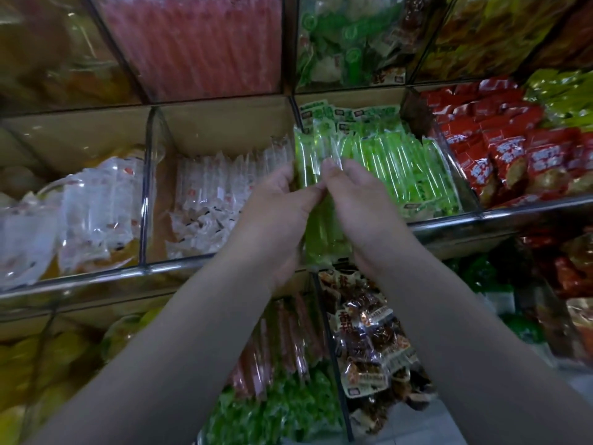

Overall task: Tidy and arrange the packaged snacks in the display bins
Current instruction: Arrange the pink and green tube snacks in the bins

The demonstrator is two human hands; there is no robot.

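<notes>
A bundle of long green snack packets [316,220] stands upright between my two hands at the front of the middle shelf. My left hand [276,213] grips its left side and my right hand [359,207] grips its right side, thumbs near the top. Behind them, a bin [449,216] holds several more green packets [404,168] lying side by side. The lower end of the held bundle is partly hidden by my wrists.
White clear-wrapped sticks [221,194] fill the bin to the left, red packets [507,152] the bin to the right. A metal rail [96,277] edges the shelf. Below lie brown packets [369,342], red sausages [282,348] and green packs. Pink sticks [199,43] are stacked above.
</notes>
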